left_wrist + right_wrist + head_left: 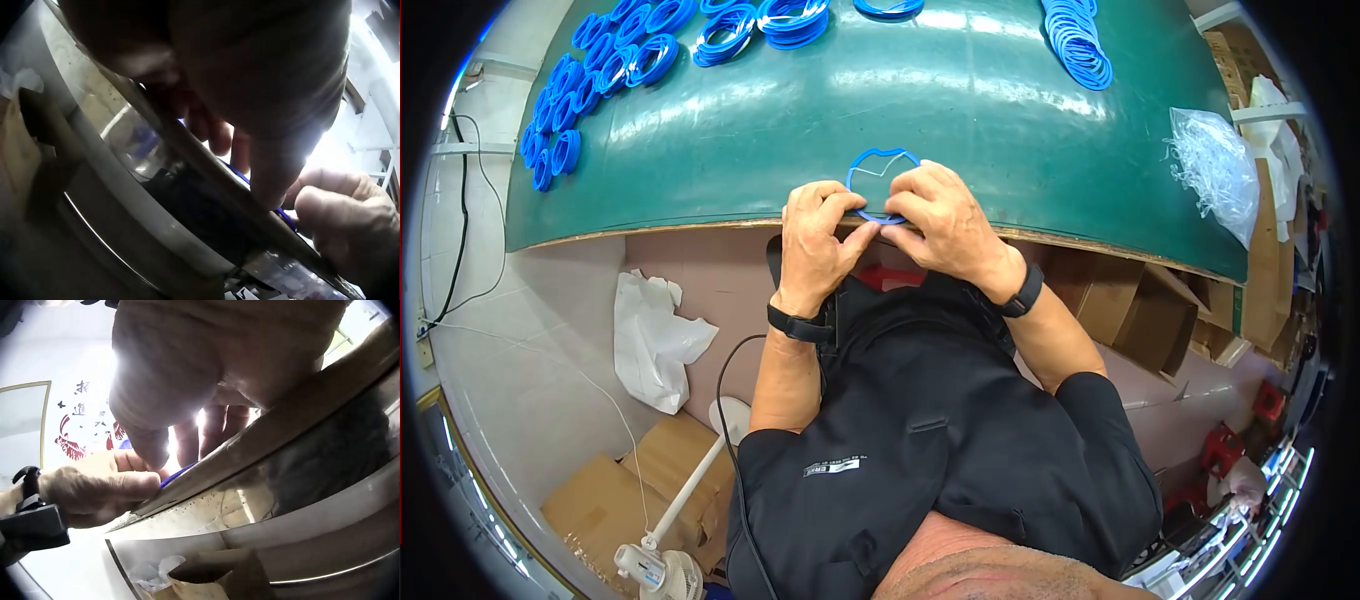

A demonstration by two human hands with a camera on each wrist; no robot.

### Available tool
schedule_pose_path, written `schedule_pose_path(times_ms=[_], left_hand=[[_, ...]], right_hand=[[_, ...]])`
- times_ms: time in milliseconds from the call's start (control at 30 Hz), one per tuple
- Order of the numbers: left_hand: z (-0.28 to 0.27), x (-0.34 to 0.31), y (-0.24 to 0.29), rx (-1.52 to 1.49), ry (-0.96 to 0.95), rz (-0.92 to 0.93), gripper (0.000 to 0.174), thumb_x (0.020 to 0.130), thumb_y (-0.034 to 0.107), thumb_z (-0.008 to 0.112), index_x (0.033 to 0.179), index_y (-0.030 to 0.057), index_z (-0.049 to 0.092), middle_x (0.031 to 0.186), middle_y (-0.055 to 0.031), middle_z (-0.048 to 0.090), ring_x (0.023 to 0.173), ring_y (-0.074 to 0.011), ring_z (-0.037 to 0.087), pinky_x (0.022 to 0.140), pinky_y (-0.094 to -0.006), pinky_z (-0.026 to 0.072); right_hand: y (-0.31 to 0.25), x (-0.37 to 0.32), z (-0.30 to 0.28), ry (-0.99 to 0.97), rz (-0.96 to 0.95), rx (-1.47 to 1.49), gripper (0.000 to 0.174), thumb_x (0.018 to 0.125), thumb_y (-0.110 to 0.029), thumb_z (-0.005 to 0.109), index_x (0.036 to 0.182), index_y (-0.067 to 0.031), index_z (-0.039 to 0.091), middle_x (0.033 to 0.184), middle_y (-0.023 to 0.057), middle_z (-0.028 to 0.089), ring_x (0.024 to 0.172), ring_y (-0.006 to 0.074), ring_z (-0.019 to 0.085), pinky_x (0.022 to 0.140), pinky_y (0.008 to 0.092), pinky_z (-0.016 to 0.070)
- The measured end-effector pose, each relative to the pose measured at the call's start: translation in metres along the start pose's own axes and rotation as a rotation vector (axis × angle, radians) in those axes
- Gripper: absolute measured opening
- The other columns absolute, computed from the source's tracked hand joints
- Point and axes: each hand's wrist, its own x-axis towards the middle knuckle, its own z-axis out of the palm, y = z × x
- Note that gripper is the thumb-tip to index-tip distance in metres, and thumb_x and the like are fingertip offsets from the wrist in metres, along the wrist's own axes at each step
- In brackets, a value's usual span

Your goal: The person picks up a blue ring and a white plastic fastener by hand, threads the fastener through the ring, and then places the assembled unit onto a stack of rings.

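A thin blue ring (851, 178), looking like flexible cord or tubing, lies at the near edge of the green table in the head view. Its far side has a small dent, and a pale thin strand (887, 166) crosses inside it. My left hand (812, 240) pinches the near left of the ring between thumb and fingers. My right hand (948, 225) pinches the near right side, its thumb close to the left thumb. In the left wrist view a bit of the blue ring (286, 218) shows between the hands; the fingers hide most of it.
Bundled blue rings (722, 35) lie in groups at the table's far left and back. An overlapping row of blue rings (1078, 45) sits at the back right. A clear plastic bag (1215, 175) rests at the right edge of the green table (800, 120). Cardboard boxes (1135, 320) stand below.
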Motion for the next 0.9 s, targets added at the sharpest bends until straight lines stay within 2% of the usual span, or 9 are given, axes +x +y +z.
schedule_pose_path(times_ms=[67, 333, 733, 867, 900], left_hand=[[0.003, -0.001, -0.002, -0.015, 0.010, -0.002, 0.036, 0.076, 0.020, 0.094, 0.106, 0.0109, 0.077, 0.115, -0.0064, 0.071, 0.116, -0.0310, 0.063, 0.100, -0.0459, 0.0493], [0.002, 0.002, -0.003, -0.046, 0.036, 0.005, 0.036, 0.079, 0.018, 0.093, 0.110, 0.0100, 0.076, 0.117, -0.0079, 0.074, 0.115, -0.0327, 0.066, 0.100, -0.0458, 0.0511], [0.006, 0.001, -0.001, -0.086, 0.108, -0.037, 0.035, 0.082, 0.015, 0.091, 0.113, 0.0089, 0.075, 0.115, -0.0094, 0.075, 0.112, -0.0343, 0.068, 0.098, -0.0463, 0.0528], [0.006, 0.004, 0.005, -0.081, 0.158, -0.028, 0.032, 0.086, 0.014, 0.090, 0.114, 0.0065, 0.075, 0.108, -0.0106, 0.076, 0.102, -0.0309, 0.071, 0.090, -0.0421, 0.0566], [0.006, 0.005, 0.009, -0.178, 0.160, -0.121, 0.031, 0.090, 0.014, 0.088, 0.115, 0.0046, 0.074, 0.104, -0.0103, 0.076, 0.096, -0.0273, 0.072, 0.086, -0.0393, 0.0572]], right_hand=[[-0.001, -0.005, -0.007, -0.074, -0.076, -0.040, 0.027, 0.080, -0.009, 0.086, 0.103, -0.0064, 0.073, 0.108, 0.0080, 0.069, 0.103, 0.0321, 0.068, 0.099, 0.0484, 0.0544], [-0.002, -0.017, 0.004, -0.066, -0.066, -0.121, 0.028, 0.079, -0.008, 0.087, 0.103, -0.0091, 0.073, 0.107, 0.0055, 0.068, 0.108, 0.0291, 0.067, 0.114, 0.0534, 0.0520], [-0.006, -0.017, 0.005, -0.033, -0.084, -0.159, 0.031, 0.077, -0.008, 0.088, 0.104, -0.0102, 0.073, 0.104, 0.0046, 0.068, 0.105, 0.0289, 0.069, 0.112, 0.0551, 0.0537], [-0.006, -0.018, 0.003, 0.044, -0.034, -0.047, 0.029, 0.077, -0.007, 0.089, 0.101, -0.0099, 0.074, 0.103, 0.0059, 0.069, 0.103, 0.0313, 0.070, 0.111, 0.0557, 0.0546], [-0.006, -0.018, 0.003, 0.045, -0.034, -0.048, 0.029, 0.077, -0.007, 0.089, 0.101, -0.0099, 0.074, 0.103, 0.0059, 0.069, 0.103, 0.0313, 0.070, 0.111, 0.0557, 0.0546]])
